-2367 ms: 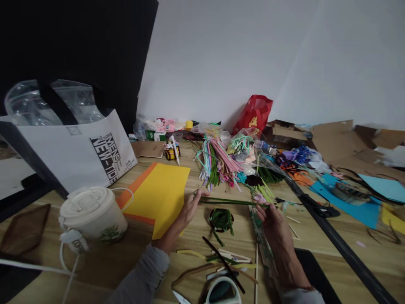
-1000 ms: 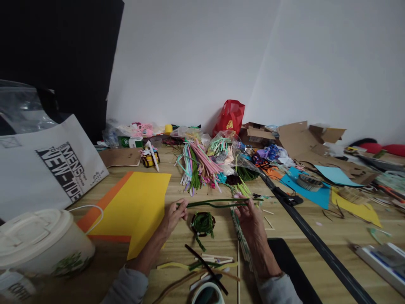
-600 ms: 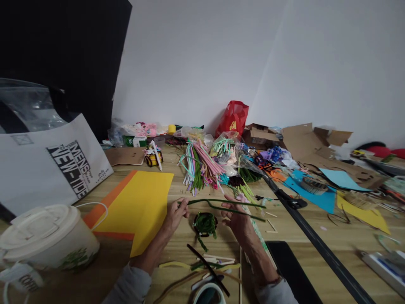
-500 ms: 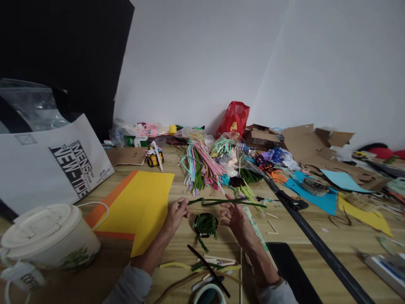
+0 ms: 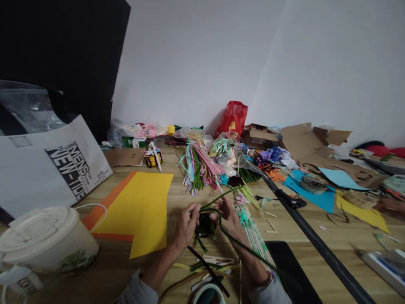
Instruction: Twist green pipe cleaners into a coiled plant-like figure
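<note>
Between thumb and fingers, my left hand (image 5: 187,224) pinches one end of some dark green pipe cleaners (image 5: 234,241). Two strands spread out to the right, one rising toward the coloured bundle, the other sweeping down across my right wrist. My right hand (image 5: 228,217) is beside the strands with thumb and fingers bent; a strand passes by its fingertips, but whether it is gripped is unclear. Just below and between the hands, a coiled dark green piece (image 5: 206,226) lies on the table, partly covered by the fingers, with a short tail hanging toward me.
Yellow sheet (image 5: 150,211) on the left, beside a white lidded bucket (image 5: 47,240). Pipe cleaner bundle (image 5: 205,162) behind the hands. Black phone (image 5: 292,270) and long dark strip (image 5: 316,236) on the right. Tape roll (image 5: 209,293) and sticks at the near edge.
The green strands, earlier stretched nearly level between the hands, now fan out with one hanging over the right wrist. My hands have come closer together, and the right fingers have curled in.
</note>
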A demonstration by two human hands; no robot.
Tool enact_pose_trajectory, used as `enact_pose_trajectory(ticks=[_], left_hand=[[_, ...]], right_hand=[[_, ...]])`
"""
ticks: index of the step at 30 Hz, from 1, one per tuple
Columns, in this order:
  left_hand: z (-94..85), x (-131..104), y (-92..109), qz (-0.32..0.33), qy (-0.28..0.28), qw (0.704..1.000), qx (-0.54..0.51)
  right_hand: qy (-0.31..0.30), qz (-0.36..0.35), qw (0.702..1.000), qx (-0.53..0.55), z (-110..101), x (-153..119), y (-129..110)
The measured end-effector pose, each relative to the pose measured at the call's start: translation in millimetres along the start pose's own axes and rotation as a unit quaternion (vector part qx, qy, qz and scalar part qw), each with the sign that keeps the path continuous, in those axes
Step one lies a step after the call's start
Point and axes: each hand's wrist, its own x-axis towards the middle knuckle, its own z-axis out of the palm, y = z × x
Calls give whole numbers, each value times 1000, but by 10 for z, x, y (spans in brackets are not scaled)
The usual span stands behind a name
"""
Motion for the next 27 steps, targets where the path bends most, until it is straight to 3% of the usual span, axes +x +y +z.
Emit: enact_pose_trajectory(ticks=[6,15,20,27], left_hand=[[58,-77,27,20,-25,998,63],[76,-114,59,85,-22,985,146],[28,-69,24,51,-50,993,90],[-41,52,-132,-59,-122,985,-109]], right_hand=[[16,36,997,72,15,-13,-121],[42,74,978,190,31,-25,-82],[35,50,986,153,-20,-18,-66],[-1,46,998,43,-201,40,-51]])
